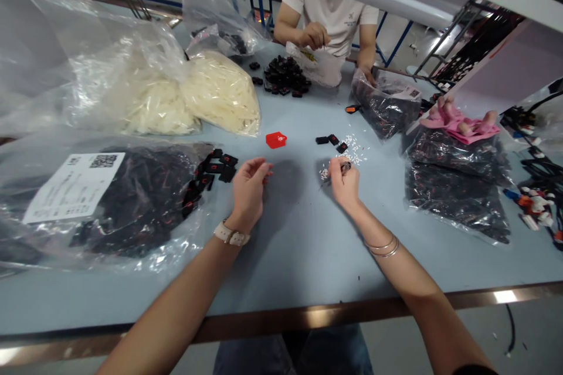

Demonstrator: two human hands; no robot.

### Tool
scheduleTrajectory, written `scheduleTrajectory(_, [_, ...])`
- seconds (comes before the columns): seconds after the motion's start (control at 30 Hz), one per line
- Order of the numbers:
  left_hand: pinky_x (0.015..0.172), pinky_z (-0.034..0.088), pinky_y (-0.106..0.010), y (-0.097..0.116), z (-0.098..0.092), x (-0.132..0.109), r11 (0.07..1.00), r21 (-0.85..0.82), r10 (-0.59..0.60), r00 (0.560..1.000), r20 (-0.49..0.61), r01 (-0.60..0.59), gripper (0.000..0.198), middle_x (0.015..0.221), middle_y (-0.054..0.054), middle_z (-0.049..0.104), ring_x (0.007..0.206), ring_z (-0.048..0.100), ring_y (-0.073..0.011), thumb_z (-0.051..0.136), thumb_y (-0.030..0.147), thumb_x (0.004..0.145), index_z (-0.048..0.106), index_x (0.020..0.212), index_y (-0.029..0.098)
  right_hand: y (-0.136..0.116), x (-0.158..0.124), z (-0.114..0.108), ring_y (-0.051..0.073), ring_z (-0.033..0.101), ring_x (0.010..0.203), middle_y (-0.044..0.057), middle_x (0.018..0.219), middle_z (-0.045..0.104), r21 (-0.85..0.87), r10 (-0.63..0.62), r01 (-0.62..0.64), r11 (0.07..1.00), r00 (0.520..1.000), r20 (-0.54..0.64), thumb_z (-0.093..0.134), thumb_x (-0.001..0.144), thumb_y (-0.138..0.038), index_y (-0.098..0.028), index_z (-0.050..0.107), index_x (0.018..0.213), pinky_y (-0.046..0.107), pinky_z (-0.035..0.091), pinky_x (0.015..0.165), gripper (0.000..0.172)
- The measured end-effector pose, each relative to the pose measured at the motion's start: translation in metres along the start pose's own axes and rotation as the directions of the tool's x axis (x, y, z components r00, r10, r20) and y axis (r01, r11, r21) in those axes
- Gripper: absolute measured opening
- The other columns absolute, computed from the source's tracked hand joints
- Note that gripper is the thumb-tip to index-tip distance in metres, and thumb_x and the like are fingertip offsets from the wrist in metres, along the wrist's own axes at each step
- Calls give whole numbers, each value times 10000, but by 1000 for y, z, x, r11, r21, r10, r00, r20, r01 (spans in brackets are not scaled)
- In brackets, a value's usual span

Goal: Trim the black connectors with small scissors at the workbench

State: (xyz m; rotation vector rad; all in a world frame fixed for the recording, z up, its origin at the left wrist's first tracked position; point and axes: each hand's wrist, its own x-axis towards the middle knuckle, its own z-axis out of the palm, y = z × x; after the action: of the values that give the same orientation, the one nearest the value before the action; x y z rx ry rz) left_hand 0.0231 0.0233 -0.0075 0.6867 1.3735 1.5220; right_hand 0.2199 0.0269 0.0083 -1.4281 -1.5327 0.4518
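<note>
My left hand (pixel 250 187) is raised over the table with thumb and fingers pinched together; whatever may be between them is too small to make out. Beside it, at the mouth of a clear bag, lie several small black plastic connector housings (pixel 214 168) with red-orange marks. My right hand (pixel 344 184) is closed around a thin dark tool (pixel 346 166) that looks like tweezers, pointing down to the left. Tiny white pieces (pixel 352 149) are scattered around and beyond that hand. Three black housings (pixel 333 139) rest just past it. A small red tray (pixel 275 140) holds some white pieces.
A large labelled bag (pixel 132 205) of black parts fills the left side, with bags of cream-coloured parts (pixel 222 94) behind. Bagged black parts (pixel 457 193) and pink gloves (pixel 461 123) are at right. Across the table, a co-worker (pixel 329 12) handles bags near a black pile (pixel 285 75).
</note>
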Motion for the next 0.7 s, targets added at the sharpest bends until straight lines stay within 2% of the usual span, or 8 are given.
scheduleTrajectory(0.07, [575,386,-233,-1,-1,-1,993,107,40,996,84,-49,294,736,-13,608,630,533,-120,675,361,625,586,830,171,8,11,-3,178,607,727,67,755,639,-65,2,-3,998,1000,-18,349,937,-420,-196,571,702,316,473,742,393])
scheduleTrajectory(0.17, [587,401,-257,-1,-1,-5,931,311,121,966,230,-191,225,695,-9,606,605,516,-132,628,380,690,611,780,174,19,29,-6,199,611,796,84,860,658,-205,11,7,979,996,84,329,942,-286,-170,628,956,333,468,770,321])
scheduleTrajectory(0.3, [654,441,-311,-5,-1,-13,695,563,188,868,460,-448,149,737,-31,656,658,556,-178,553,320,767,631,793,195,24,60,-4,230,601,921,119,1078,627,-504,46,80,860,971,233,422,908,-196,-181,652,1106,336,452,799,304])
scheduleTrajectory(0.37, [729,453,-350,-7,-1,-15,551,601,226,797,561,-579,118,773,-51,672,735,575,-208,549,276,773,637,792,200,22,75,1,234,596,935,111,1164,597,-581,47,149,800,950,309,467,905,-215,-218,643,1168,332,449,778,317])
scheduleTrajectory(0.43, [771,455,-380,-9,-1,-16,454,603,250,744,620,-656,106,789,-64,675,775,579,-227,546,249,780,639,792,200,19,89,8,230,591,942,98,1213,577,-617,38,252,746,908,417,479,899,-200,-255,627,1208,324,445,757,347])
scheduleTrajectory(0.53, [791,466,-395,-10,-1,-16,426,601,251,726,640,-677,98,798,-66,676,783,590,-233,540,232,797,633,799,201,13,103,16,238,577,973,102,1158,613,-626,64,392,675,814,578,440,877,-91,-261,648,1174,319,431,751,400])
scheduleTrajectory(0.6, [810,470,-403,-9,-1,-15,431,597,244,725,644,-676,85,809,-67,680,798,600,-236,544,223,800,627,796,203,9,107,18,247,574,973,119,1085,639,-616,77,420,666,783,617,431,859,-47,-234,672,1124,321,419,745,404])
scheduleTrajectory(0.7, [816,478,-399,-8,-2,-15,463,603,235,746,623,-650,80,846,-69,689,831,616,-239,557,211,799,625,840,200,0,102,18,214,586,866,104,994,655,-541,34,325,776,834,550,489,868,-109,-216,655,1141,304,411,717,338])
